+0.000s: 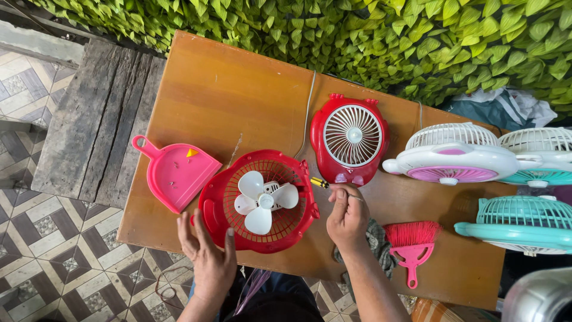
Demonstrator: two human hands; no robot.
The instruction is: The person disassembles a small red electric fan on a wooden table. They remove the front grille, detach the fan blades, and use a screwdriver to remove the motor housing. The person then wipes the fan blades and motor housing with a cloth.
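Wooden table [238, 101]: one, orange-brown top, backed on the far side by a leafy green hedge wall [369, 36]; patterned floor tiles and a grey plank platform lie to the left.

Small fans: five counted. One open red fan half [259, 200], near centre, grille up, its white three-bladed rotor [262, 201] exposed. One red front cover with white grille [350, 138], just beyond and right of it. One white-and-purple fan [453, 156] further right. Two teal-and-white fans [524, 223] at the right edge, one far, one near.

Pink dustpan [176, 170]: one, left of the open half, a few small screws lying in it.

Pink hand brush [412, 244]: one, red bristles, near right, beside a grey rag.

Hands: two. Left hand [211, 256] spread flat against the near left rim of the open fan half, fingers extended, gripping nothing. Right hand [347, 217] closed, fingertips pinching the screwdriver shaft.

Screwdriver [320, 183]: one, yellow-and-black handle, long axis running left to right, tip end in the right hand, handle touching the right rim of the open half. The open half lies directly left of that pinch; the right hand is nearer the tool, the left nearer the housing.
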